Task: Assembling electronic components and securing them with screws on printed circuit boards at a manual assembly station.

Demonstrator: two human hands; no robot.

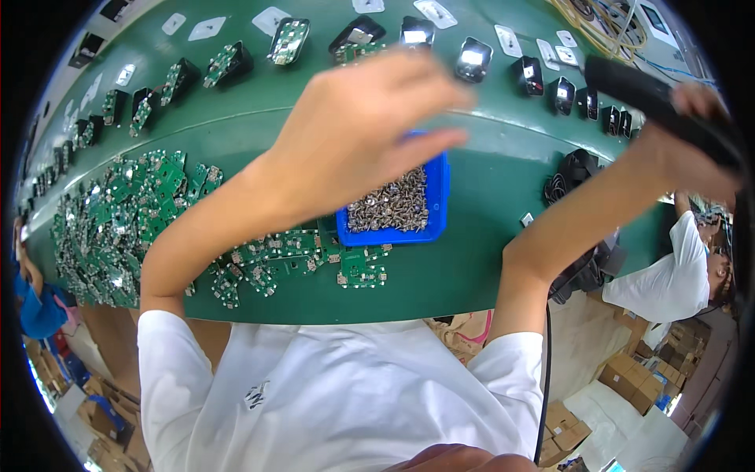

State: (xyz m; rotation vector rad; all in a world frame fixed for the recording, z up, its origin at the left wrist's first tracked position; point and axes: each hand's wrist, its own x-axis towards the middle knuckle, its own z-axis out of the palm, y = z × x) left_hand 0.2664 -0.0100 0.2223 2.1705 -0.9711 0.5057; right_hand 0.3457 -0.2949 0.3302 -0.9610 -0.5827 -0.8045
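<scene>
My left hand (354, 126) reaches over a blue tray (443, 200) and is blurred by motion. Its thumb stands apart from the outstretched fingers, and nothing shows between them. The tray holds a heap of small metal screws (391, 206). Just beyond the fingertips sits a black casing (370, 30) with a green circuit board (358, 52), partly covered by my hand. At the far right my right hand (700, 153) is wrapped round a thick black rod-shaped tool (637, 94). The tool is smeared, so its exact kind does not show.
Loose circuit boards (118, 212) are piled at the left of the green table (480, 267). A row of black casings (473, 59) curves along the back, near white plates (435, 13). Black cable coils (572, 177) lie right; another person (664, 271) sits beyond them.
</scene>
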